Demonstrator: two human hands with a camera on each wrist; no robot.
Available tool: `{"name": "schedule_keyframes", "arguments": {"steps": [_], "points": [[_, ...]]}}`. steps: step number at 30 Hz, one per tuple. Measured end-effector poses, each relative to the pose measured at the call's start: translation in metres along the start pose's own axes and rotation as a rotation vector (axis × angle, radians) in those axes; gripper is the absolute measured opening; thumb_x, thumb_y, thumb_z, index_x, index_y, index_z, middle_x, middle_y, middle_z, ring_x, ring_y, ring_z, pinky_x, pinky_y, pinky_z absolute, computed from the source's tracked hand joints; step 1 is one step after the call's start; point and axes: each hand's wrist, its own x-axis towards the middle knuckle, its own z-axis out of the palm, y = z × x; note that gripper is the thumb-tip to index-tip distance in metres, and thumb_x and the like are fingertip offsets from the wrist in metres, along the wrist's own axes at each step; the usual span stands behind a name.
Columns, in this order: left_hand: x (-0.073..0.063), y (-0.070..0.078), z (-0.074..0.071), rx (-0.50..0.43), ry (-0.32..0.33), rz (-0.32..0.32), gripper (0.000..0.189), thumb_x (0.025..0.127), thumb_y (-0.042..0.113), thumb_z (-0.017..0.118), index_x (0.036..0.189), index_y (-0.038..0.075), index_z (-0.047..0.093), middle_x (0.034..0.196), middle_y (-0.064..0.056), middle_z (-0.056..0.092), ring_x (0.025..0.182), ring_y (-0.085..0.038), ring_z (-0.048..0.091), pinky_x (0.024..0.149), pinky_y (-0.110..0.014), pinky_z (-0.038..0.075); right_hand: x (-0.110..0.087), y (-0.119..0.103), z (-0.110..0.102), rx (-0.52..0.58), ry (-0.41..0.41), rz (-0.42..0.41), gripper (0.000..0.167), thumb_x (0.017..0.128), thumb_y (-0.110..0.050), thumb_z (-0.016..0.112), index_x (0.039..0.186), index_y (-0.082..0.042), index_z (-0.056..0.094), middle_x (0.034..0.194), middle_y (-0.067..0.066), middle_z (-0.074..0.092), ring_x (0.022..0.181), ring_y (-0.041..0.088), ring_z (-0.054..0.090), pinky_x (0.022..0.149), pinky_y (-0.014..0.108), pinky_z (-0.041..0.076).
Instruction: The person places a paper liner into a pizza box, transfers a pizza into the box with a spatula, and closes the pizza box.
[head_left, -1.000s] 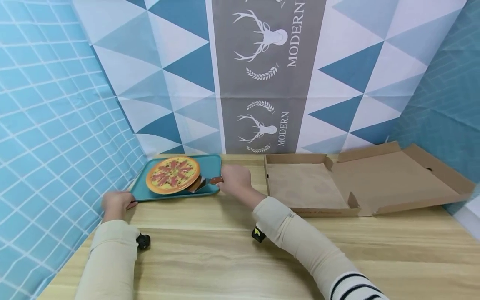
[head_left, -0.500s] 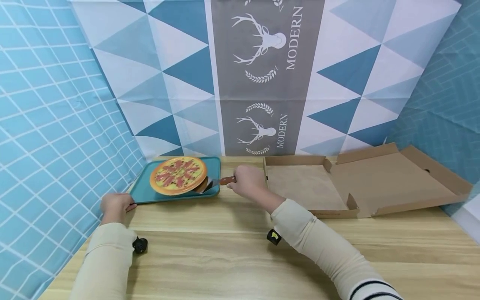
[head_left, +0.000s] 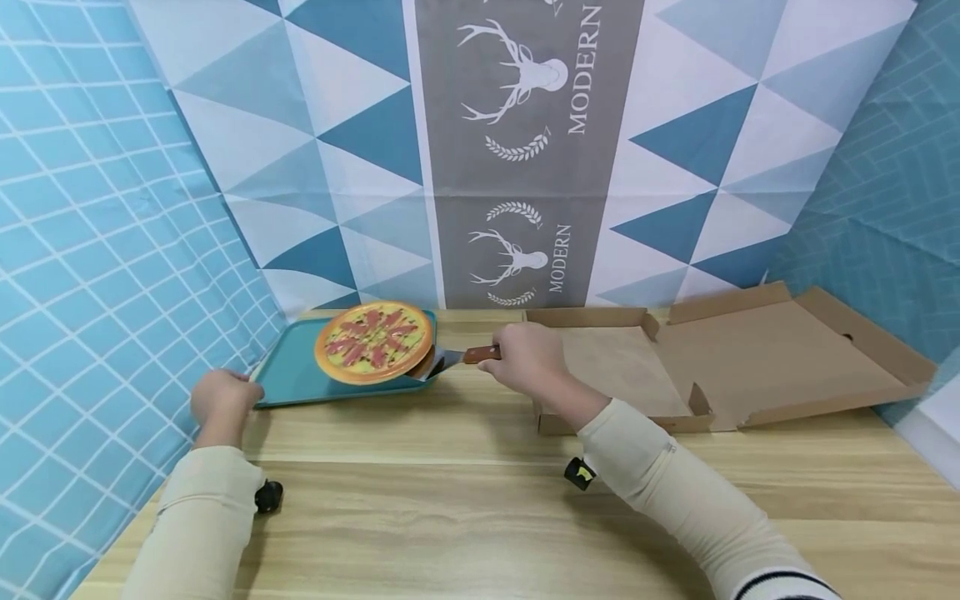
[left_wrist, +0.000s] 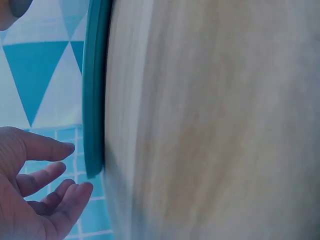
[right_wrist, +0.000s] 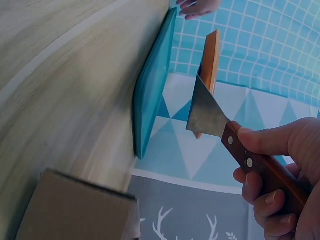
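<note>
My right hand (head_left: 531, 358) grips the wooden handle of a pizza spatula (right_wrist: 265, 172), its fingers wrapped around it in the right wrist view. On the metal blade (right_wrist: 206, 111) rests a round pizza (head_left: 373, 340) with red strips on top. Seen edge-on in the right wrist view, the pizza is raised clear of the teal tray (head_left: 296, 367). In the head view it overlaps the tray's right half. My left hand (left_wrist: 42, 192) is at the tray's near left corner, fingers spread and loosely bent, with a gap between them and the rim.
An opened cardboard pizza box (head_left: 611, 367) stands right of the tray, its lid (head_left: 787, 358) folded out to the right. The wooden table (head_left: 420, 508) spreads in front. Patterned cloth walls (head_left: 360, 167) close off the back and left side.
My right hand has moved right with the spatula, carrying the pizza rightward and up off the tray. My left hand has let go of the tray's corner.
</note>
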Motion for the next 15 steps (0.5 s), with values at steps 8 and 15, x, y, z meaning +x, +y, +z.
{"name": "schedule_keyframes", "arguments": {"steps": [8,15], "points": [[-0.003,0.015,0.002,0.075,-0.078,0.157,0.04,0.084,0.018,0.068,0.115,-0.007,0.064,0.122,-0.032,0.055,0.105,-0.049,0.051,0.082,-0.054,0.049,-0.014,0.012,-0.008,-0.006,-0.009,0.006,0.03,0.081,-0.045,0.076,0.069,-0.02,0.064,0.06,-0.008,0.054,0.055,0.014,0.05,0.045,0.03,0.036],[-0.005,0.028,0.01,0.105,-0.281,0.442,0.054,0.096,0.031,0.059,0.129,-0.011,0.053,0.128,-0.038,0.05,0.11,-0.052,0.052,0.083,-0.056,0.051,-0.029,0.024,-0.015,0.011,0.002,-0.004,0.031,0.08,-0.042,0.078,0.067,-0.02,0.06,0.06,-0.008,0.053,0.052,0.012,0.047,0.044,0.029,0.034]]}}
